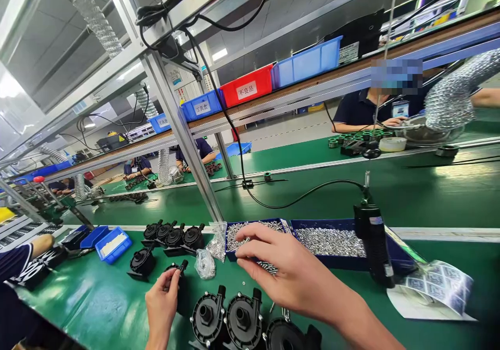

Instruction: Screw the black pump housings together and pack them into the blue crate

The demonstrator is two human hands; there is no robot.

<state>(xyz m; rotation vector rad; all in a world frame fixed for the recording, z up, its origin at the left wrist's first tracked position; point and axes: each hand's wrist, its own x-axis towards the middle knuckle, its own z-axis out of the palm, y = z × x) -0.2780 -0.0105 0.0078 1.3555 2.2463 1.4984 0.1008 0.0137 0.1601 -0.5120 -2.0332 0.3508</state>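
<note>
My right hand [285,272] hovers over the near edge of a dark blue tray [339,260] filled with small silver screws [328,240], fingers bent and pinching several screws [267,267]. Lower left, my left hand [162,300] grips a black plastic pump housing [180,266] on the green bench [101,303]. Three round black pump housings [234,319] stand in a row at the near edge, just below both hands.
Several more black housings [172,235] and two clear screw bags [205,262] lie left of the tray. A black electric screwdriver [373,240] hangs on a cable at right, beside a label sheet [441,282]. Small blue bins [113,244] sit left. Other workers sit across the belt.
</note>
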